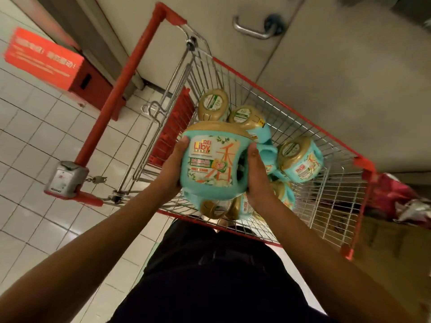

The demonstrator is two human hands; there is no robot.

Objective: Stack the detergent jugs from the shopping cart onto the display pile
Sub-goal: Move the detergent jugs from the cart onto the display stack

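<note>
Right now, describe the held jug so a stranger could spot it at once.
Start at the red-rimmed wire shopping cart. Over its near side, left hand and right hand clasp one turquoise plastic detergent jug with a tan cap. Alone among the jugs in the cart, it is lifted, its Liby label facing the camera.

L arm (93, 241) & R arm (338, 252) bare right to the frame edge. L hand (173, 169) & R hand (258, 180) bare too; R thumbnail short, rounded. Below them a dark garment (210, 276), black or v. dark navy, plain fabric w/ soft creases near the top. Can't tell if trousers or sth else.
</note>
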